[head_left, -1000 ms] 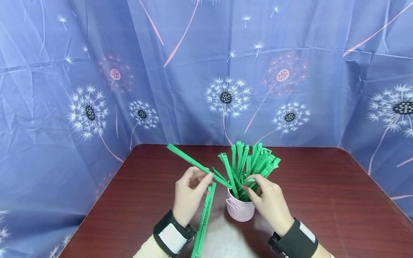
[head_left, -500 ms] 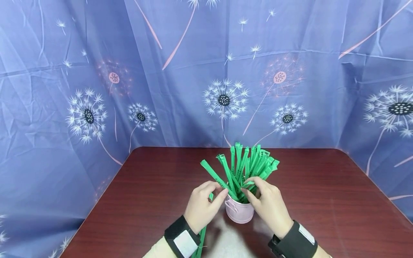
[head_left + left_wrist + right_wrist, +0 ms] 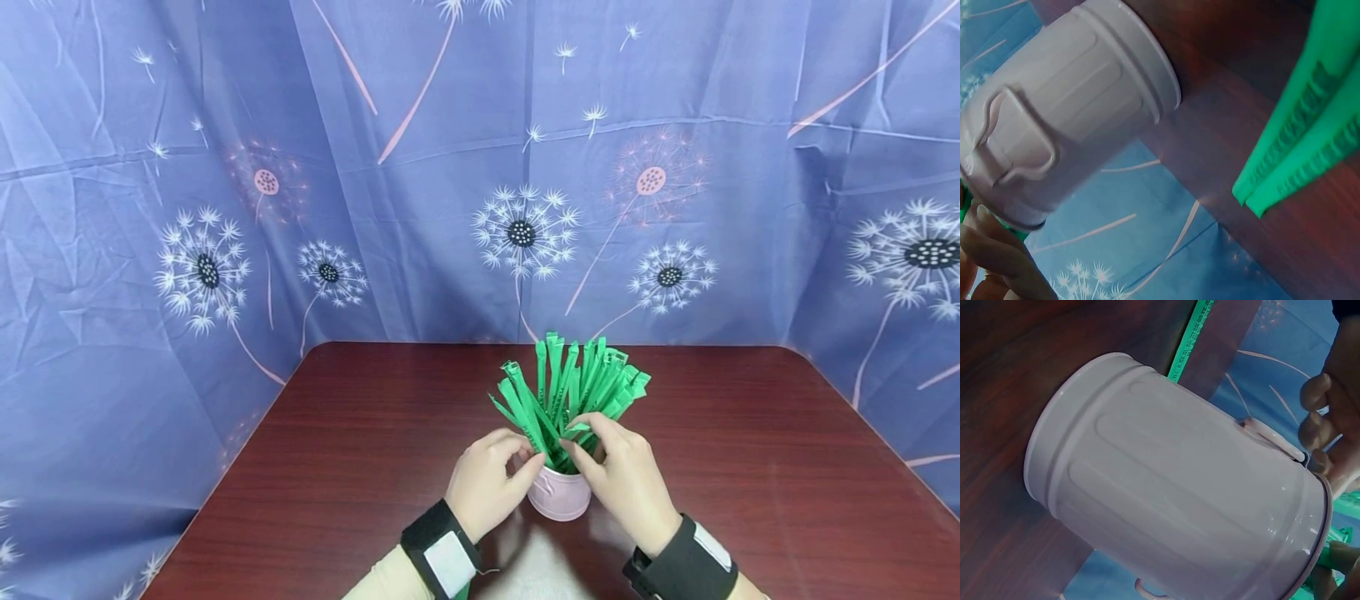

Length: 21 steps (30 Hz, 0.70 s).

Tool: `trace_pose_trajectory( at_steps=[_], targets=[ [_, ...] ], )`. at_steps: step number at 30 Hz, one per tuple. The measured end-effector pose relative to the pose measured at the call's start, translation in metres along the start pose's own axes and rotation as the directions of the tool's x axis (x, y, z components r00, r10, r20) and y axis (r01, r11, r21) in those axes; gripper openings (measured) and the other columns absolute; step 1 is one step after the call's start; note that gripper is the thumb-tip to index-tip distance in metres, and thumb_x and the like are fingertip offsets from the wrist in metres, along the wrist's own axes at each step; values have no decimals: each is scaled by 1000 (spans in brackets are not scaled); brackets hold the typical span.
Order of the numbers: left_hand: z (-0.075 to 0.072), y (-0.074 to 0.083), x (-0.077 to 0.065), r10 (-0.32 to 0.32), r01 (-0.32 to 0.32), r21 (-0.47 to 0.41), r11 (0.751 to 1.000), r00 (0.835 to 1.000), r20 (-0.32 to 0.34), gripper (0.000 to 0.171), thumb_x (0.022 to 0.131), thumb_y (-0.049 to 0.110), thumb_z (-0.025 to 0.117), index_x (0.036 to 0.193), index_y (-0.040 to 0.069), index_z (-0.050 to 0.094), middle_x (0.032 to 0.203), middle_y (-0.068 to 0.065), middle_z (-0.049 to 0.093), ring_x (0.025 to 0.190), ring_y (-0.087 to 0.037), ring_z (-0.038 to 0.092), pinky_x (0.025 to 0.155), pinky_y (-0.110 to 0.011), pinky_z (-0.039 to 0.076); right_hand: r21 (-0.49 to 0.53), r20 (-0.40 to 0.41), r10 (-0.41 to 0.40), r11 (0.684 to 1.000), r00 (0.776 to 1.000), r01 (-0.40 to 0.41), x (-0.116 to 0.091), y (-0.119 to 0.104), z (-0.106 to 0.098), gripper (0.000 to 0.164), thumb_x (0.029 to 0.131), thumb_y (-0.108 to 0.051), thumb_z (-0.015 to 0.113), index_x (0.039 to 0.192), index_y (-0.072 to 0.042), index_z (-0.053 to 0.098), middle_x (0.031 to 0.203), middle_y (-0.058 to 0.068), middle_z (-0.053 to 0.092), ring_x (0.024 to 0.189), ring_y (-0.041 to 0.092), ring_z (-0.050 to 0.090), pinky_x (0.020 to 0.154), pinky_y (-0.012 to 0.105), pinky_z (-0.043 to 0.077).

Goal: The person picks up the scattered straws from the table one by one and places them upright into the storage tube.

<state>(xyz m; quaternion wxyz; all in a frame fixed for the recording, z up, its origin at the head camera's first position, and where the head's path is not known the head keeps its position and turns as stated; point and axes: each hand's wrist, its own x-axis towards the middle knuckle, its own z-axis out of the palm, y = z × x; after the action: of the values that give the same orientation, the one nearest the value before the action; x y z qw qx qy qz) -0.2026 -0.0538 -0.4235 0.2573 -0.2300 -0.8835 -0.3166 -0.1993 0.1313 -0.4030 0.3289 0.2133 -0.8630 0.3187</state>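
A small pale pink bucket (image 3: 558,500) stands upright on the table, packed with slim green stick packets (image 3: 573,383) that fan out above its rim. At the rim's left side my left hand (image 3: 489,482) pinches the lower part of a green stick packet that leans in the bucket; the fingertips partly hide the grip. On the other side my right hand (image 3: 626,477) holds a green stick packet (image 3: 579,428) between thumb and index finger, over the rim. In the right wrist view my right fingertips (image 3: 1335,569) show beside the green packets.
More green stick packets (image 3: 1304,131) with dark print lie on the dark red wooden table (image 3: 360,467), left of the bucket, mostly hidden by my left wrist in the head view. A blue dandelion-print cloth (image 3: 420,250) hangs behind the table.
My left hand has moved right to the bucket, bringing its green stick packet from a slant outside into the bunch, more upright. My right hand has stayed nearly still.
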Motion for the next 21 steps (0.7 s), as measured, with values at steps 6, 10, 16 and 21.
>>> trace_pose_trajectory(
  at_steps=[6,10,16,21],
  targets=[
    [8,2,1,-47,46,28,999,998,49,15,87,26,69,73,21,68,74,11,64,64,2,49,56,-12,35,-2,-2,1,1000,1000,-1,-1,1,1,28,73,-2,84,93,-14,67,65,-12,51,54,-7,35,49,16,33],
    [8,1,1,-61,59,30,998,995,78,16,88,29,66,74,21,68,73,12,63,64,2,49,56,-11,35,1,-7,-4,1000,1000,4,-1,1,2,29,73,-2,84,93,-14,66,66,-11,53,54,-7,35,49,15,34],
    [4,-3,-4,-41,43,-26,999,998,54,11,87,28,69,80,19,68,75,10,62,65,1,51,58,-9,37,-6,-6,-10,1000,1000,10,-1,0,2,29,73,-2,84,92,-13,67,69,-10,57,55,-7,36,49,15,34],
    [-7,-13,-7,-176,175,21,984,982,63,8,80,15,65,86,19,68,81,6,63,69,-7,59,57,-18,42,-9,11,0,1000,1000,0,0,0,2,29,73,-2,84,93,-13,67,72,-10,57,55,-7,36,50,17,35]
  ],
)
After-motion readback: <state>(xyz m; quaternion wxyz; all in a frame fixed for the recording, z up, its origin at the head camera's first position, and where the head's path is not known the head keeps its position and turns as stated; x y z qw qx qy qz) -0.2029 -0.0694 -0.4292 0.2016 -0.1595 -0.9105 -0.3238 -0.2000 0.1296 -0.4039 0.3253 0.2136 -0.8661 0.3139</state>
